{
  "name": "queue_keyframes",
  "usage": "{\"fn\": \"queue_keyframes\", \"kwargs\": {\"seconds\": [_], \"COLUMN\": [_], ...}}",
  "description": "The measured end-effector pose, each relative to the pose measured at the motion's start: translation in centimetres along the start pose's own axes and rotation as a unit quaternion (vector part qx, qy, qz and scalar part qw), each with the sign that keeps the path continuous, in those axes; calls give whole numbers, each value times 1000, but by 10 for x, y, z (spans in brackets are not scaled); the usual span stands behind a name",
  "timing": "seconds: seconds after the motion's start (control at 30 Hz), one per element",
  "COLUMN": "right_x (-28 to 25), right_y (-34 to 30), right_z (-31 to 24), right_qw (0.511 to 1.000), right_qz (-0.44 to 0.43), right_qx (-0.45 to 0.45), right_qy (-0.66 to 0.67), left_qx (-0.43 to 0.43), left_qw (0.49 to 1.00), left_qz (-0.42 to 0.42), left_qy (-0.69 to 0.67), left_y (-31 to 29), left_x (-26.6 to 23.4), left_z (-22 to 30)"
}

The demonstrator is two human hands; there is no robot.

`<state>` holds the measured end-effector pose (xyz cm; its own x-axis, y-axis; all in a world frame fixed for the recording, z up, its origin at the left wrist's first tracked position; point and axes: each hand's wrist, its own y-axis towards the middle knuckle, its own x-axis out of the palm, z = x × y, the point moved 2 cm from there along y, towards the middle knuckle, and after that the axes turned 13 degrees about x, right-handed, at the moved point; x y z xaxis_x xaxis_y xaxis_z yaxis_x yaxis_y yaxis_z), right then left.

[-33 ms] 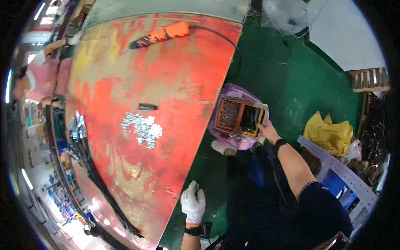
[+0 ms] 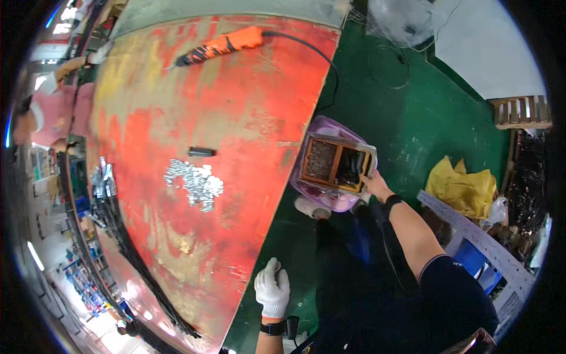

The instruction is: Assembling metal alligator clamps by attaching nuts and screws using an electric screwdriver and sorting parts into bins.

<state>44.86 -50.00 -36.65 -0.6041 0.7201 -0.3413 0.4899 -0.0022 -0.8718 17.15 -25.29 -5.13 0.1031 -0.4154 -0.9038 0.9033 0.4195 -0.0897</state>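
A two-part wooden box [image 2: 336, 164] sits on a purple plastic-wrapped support [image 2: 293, 174] by the table's right edge. Small greyish-brown pieces fill its left compartment; black pieces lie in the right one. With bare fingers, my right hand [image 2: 375, 184] grips the box's right rim. My left hand [image 2: 273, 289], in a white knit glove, hangs beside the table's lower right edge, fingers loosely bent, thumb apart, nothing visible in it. On the red, worn tabletop [image 2: 236, 118] lie a patch of small silvery pieces [image 2: 200, 186] and a short black piece [image 2: 201, 151].
An orange-and-black corded power tool [image 2: 221, 46] lies at the table's far end, its cable over the right edge. Black strips [image 2: 138, 259] run along the left side. A person in pink [image 2: 56, 115] is beyond it. A yellow sack [image 2: 463, 189] rests on the green floor at right.
The whole view has shifted slightly, so the table and box appear a little further left. My hands keep their places: right at the box rim, left beside the table.
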Motion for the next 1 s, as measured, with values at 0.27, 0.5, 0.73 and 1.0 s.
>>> {"fn": "queue_keyframes", "kwargs": {"seconds": [0.27, 0.5, 0.73, 1.0], "right_x": [0, -6, -41, -103], "right_y": [-16, -8, -63, -192], "right_z": [-30, -23, -38, -40], "right_qw": [999, 994, 998, 967], "right_qz": [-32, 54, 26, -13], "right_qx": [1, 15, -43, -211], "right_qy": [8, -93, -45, -143], "left_qx": [-33, -80, -98, -330], "left_qw": [991, 978, 963, 555], "left_qz": [-84, -122, -74, -135], "left_qy": [-101, -153, -240, -751], "left_y": [-36, -45, -37, 47], "left_x": [54, 58, 84, 141], "left_z": [-13, -15, -15, 56]}}
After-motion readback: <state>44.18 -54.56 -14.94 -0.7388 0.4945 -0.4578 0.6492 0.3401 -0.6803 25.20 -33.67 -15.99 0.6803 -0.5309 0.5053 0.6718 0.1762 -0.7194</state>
